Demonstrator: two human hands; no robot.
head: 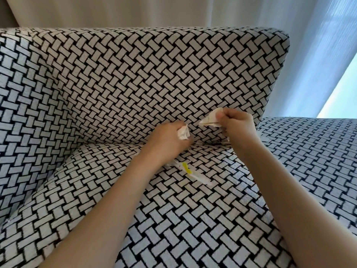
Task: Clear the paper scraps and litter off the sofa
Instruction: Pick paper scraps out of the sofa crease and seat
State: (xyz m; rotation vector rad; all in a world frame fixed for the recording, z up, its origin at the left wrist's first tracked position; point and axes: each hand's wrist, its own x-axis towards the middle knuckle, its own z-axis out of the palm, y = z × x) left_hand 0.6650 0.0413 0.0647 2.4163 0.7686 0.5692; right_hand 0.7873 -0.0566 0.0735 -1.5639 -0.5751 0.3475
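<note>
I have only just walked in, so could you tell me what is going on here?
A person is clearing litter off the patterned sofa. The left hand grips a crumpled white scrap, and the right hand pinches a larger pale paper. A white wrapper with a yellow mark lies on the seat cushion, not yet picked up.

Beige curtain at upper left, sheer white curtain at right

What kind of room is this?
Probably a living room at home: there is a sofa with a patterned cover, long curtains behind it, and a bright window on the right.
</note>
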